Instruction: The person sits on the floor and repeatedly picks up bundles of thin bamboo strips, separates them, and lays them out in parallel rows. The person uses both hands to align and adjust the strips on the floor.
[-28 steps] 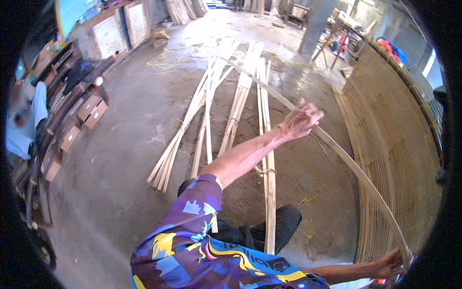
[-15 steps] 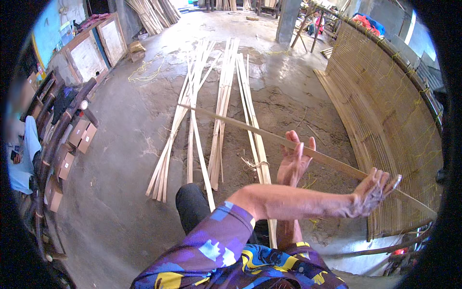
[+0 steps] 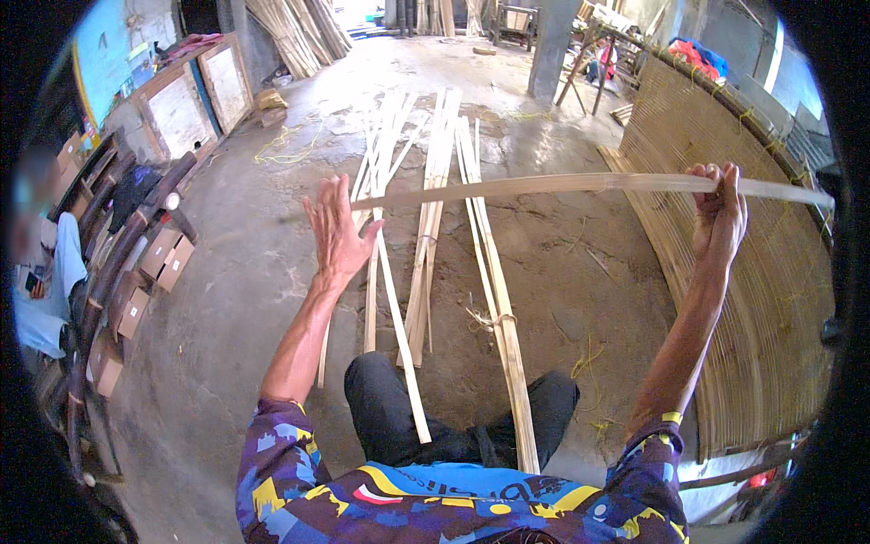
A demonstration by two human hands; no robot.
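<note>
A long, thin bamboo strip (image 3: 544,187) stretches across in front of me, slightly bowed and blurred by motion. At its right part my right hand (image 3: 719,213) is closed around it, with the strip's end running on past the fist. My left hand (image 3: 340,231) is raised beside the left part, fingers stretched up and thumb apart. The strip meets this hand near the palm, and its far left end is smeared. Below lie bundles of pale bamboo strips (image 3: 424,245) on the floor, and a tied bundle (image 3: 507,363) reaches between my knees.
A large slatted bamboo screen (image 3: 725,236) leans along the right. Small cardboard boxes (image 3: 166,257) and dark poles (image 3: 136,227) line the left. A grey pillar (image 3: 551,54) and leaning bamboo strips (image 3: 294,36) stand at the back. A person (image 3: 41,263) is at the far left.
My crossed arms have come apart: the left hand moved left, the right hand up and right. The strip swung from a slant to nearly level and farther forward.
</note>
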